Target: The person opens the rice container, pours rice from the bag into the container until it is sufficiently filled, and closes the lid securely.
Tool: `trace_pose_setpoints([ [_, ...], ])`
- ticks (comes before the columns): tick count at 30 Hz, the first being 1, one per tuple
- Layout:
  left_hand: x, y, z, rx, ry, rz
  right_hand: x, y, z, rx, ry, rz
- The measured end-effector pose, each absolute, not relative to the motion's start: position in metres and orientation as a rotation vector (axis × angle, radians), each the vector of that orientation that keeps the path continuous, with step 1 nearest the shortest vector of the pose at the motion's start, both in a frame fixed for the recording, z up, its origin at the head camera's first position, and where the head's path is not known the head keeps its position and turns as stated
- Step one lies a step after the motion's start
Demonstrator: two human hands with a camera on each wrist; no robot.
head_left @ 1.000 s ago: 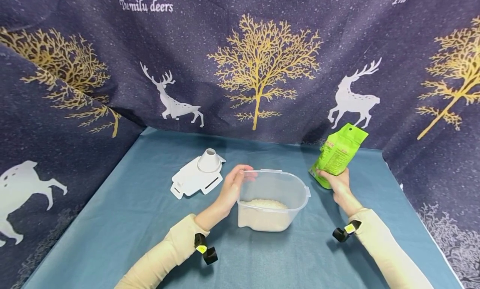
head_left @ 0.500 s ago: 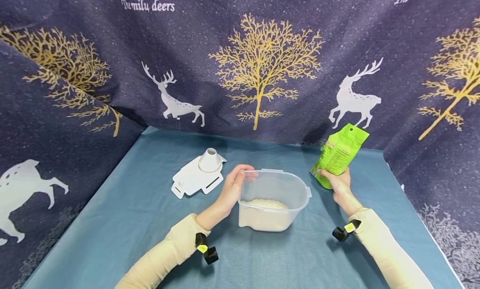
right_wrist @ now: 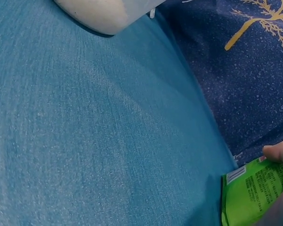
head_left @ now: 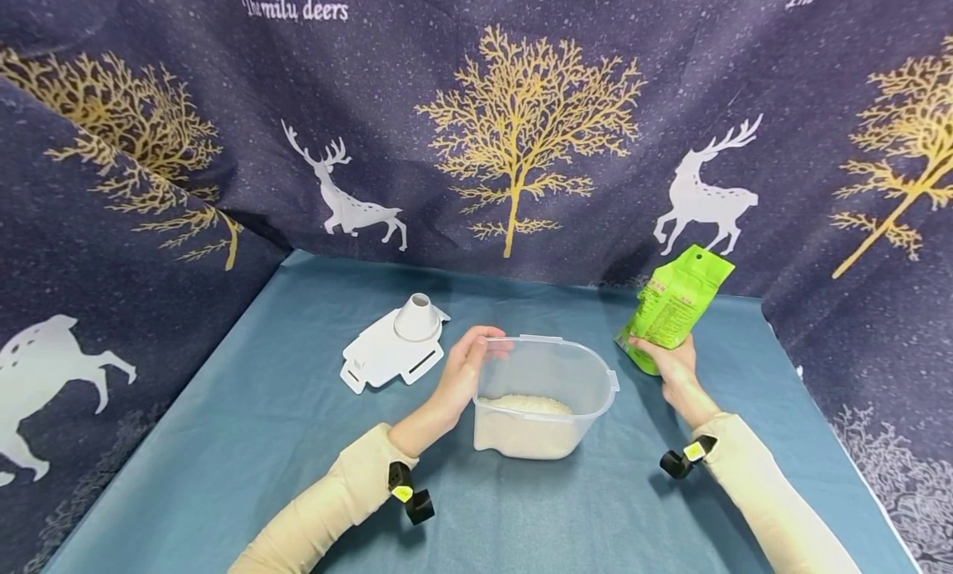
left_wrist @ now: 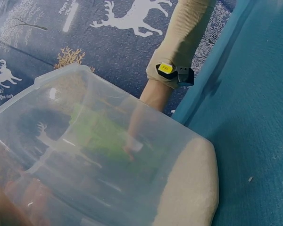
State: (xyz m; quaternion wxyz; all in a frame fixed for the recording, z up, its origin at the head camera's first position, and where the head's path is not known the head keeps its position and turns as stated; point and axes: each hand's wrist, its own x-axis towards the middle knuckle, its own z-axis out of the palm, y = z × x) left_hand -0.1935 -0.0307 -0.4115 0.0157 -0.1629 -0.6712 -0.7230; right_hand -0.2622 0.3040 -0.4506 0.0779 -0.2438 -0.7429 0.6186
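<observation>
In the head view a clear plastic container [head_left: 551, 371] stands upright mid-table, its lower part filled with white rice grains [head_left: 524, 404]. My left hand [head_left: 457, 375] grips its left end, thumb and fingers about the rim. Through the container's see-through wall in the left wrist view, some of the fingers show blurred. Over to the right, my right hand [head_left: 676, 371] holds the lower part of a green printed bag [head_left: 673, 305], which leans to the right. The right wrist view catches just the thumb and a printed corner of the bag [right_wrist: 254, 193].
Left of the container lies a white plastic lid [head_left: 383, 355] with a grey-white cone [head_left: 417, 319] on it. A single grain [left_wrist: 250, 179] rests on the blue cloth [left_wrist: 259, 117]. A dark patterned curtain [head_left: 462, 144] hangs behind the table.
</observation>
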Motion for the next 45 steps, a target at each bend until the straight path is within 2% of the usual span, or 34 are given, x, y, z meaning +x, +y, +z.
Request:
trace_pose_setpoints([
  [45,-0.1912,-0.029,-0.4097,-0.45,-2.08,-2.274,-0.2548,0.3016,-0.4585,-0.726,-2.076,1.909],
])
